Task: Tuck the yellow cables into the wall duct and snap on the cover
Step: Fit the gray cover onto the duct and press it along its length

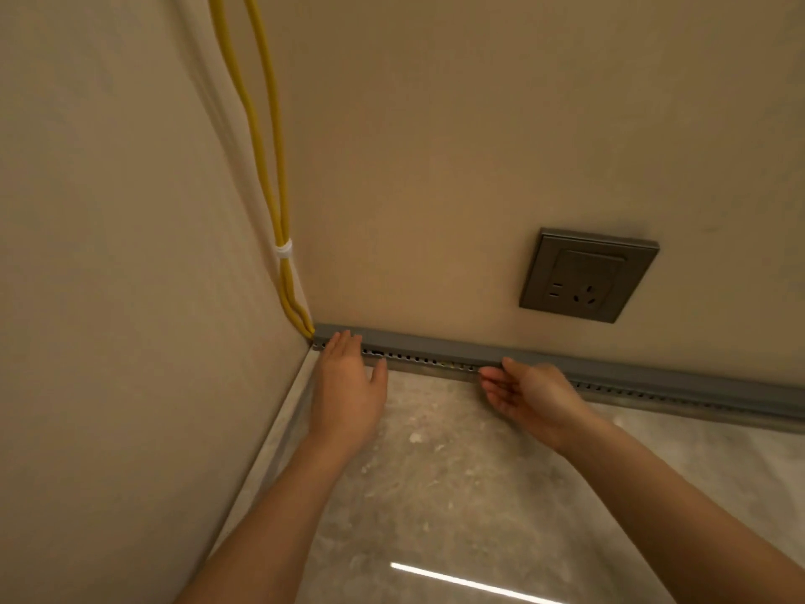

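Observation:
Two yellow cables (270, 137) run down the room corner, bound by a white tie (283, 249), and enter the left end of a grey slotted wall duct (653, 388) at floor level. A grey cover (427, 344) lies along the duct's top. My left hand (348, 385) presses flat with straight fingers on the cover near the corner. My right hand (529, 396) sits further right, its thumb on the cover's top edge and its relaxed fingers in front of the slotted side. A trace of yellow shows through the slots between the hands.
A grey wall socket (588, 276) is mounted above the duct on the right. A beige side wall (109, 298) closes the left. Below lies a glossy marble floor (457, 494) with a light reflection.

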Demonstrator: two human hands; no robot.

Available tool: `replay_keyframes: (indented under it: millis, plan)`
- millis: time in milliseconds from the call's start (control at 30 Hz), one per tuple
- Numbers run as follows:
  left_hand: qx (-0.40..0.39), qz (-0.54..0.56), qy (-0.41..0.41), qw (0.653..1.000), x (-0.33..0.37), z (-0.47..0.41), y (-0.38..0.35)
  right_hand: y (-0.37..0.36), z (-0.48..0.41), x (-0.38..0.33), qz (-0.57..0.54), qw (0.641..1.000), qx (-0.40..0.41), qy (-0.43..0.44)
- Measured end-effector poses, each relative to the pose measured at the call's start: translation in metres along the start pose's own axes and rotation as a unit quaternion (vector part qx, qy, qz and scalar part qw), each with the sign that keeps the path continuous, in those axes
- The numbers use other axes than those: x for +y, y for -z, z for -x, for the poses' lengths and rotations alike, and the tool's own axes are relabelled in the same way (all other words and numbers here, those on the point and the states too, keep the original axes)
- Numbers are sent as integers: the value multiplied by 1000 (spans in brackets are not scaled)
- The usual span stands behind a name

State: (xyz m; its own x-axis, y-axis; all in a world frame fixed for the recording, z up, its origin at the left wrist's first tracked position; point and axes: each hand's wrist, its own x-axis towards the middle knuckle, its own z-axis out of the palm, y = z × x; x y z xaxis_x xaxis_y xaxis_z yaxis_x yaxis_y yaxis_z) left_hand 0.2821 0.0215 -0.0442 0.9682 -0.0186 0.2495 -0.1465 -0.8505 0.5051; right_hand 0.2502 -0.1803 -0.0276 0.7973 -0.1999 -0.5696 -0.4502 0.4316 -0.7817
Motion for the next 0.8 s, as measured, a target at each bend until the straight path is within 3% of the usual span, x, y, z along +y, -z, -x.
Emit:
replay_keyframes:
  millis: [67,100,167,233,267,367,667,800]
  plan:
    - [106,107,29,988,6,7,-5,0,-1,5,12,1000,5,23]
    - [97,147,65,982,11,9,-8,0,-2,7,16,999,7,32]
    - [-29,279,196,940,26,7,-17,0,-3,11,20,998,17,57]
    - [-156,411,304,845,44,3,-25,-2,-3,16,28,995,33,89]
    - [-190,443,325,814,53,1,-27,-2,-4,20,35,993,40,105]
    - [-235,484,344,770,71,-1,-34,-3,-6,26,59,986,55,149]
    - [-207,540,386,719,85,-2,-46,12,-8,25,116,980,-20,163]
    - [-197,542,390,718,88,-3,-46,44,-1,22,142,965,36,219]
